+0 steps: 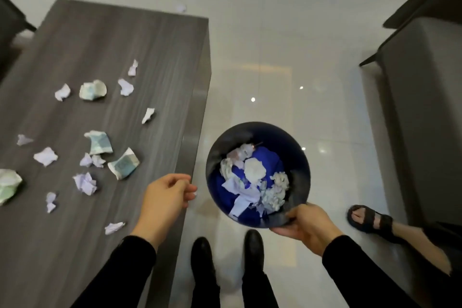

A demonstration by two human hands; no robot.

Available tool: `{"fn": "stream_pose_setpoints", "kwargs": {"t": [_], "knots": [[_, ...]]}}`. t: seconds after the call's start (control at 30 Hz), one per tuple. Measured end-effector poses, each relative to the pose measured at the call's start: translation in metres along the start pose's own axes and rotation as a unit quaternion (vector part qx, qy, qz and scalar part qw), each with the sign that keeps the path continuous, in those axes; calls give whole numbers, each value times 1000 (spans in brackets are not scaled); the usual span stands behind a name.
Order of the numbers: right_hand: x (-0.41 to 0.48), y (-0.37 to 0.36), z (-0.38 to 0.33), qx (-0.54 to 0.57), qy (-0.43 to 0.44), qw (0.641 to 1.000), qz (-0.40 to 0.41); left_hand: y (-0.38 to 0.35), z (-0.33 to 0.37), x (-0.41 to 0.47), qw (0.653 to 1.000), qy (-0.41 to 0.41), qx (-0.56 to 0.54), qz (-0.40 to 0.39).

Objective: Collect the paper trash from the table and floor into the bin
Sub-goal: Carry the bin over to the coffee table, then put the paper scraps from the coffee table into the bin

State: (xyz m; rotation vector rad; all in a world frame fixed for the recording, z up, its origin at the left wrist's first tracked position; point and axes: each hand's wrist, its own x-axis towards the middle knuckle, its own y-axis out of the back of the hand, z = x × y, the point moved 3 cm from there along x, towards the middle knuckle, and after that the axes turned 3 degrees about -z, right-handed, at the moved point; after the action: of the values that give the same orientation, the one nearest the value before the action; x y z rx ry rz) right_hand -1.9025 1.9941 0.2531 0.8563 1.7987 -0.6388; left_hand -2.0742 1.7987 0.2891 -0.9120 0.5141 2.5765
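Right hand point(307, 224) grips bin point(296, 155) by near rim, over floor beside table point(100, 40). Left hand point(166, 199) curled; whether it pinches anything, cannot tell. Roughly fifteen crumpled papers point(93, 90) on table, one cut off left; two blurred floor scraps point(180, 8).

Single head cam, wide-angle, looks near straight down from standing height w/ table point(100, 45) left & floor point(275, 45) right

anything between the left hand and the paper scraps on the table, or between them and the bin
Nothing visible. The scraps lie uncovered on the table beside the left hand, and the bin, held by the right hand, is open-topped just past the table's edge.
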Motion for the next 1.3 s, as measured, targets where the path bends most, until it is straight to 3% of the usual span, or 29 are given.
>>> {"fn": "stream_pose_setpoints", "kwargs": {"t": [0.23, 0.57, 0.83, 1.07, 1.13, 1.2, 1.3], "knots": [[148, -15, -7, -33, -45, 998, -37, -44, -77, 108, 997, 71, -8, 42], [301, -18, 42, -122, -86, 989, -10, -77, -176, 172, 985, 169, -15, 40], [340, -11, 71, -161, -111, 979, 54, -80, -197, 178, 982, 179, -60, 29], [315, -29, 75, -202, -82, 972, 92, -65, -191, 158, 982, 178, -57, 2], [291, -38, 65, -232, -32, 964, 126, -62, -176, 139, 982, 168, -71, -41], [249, -65, 43, -242, 102, 958, 119, -54, -155, 115, 984, 138, -88, -70], [172, -124, 16, -250, 272, 929, 41, -18, -124, 84, 992, 75, -104, -16]]}}
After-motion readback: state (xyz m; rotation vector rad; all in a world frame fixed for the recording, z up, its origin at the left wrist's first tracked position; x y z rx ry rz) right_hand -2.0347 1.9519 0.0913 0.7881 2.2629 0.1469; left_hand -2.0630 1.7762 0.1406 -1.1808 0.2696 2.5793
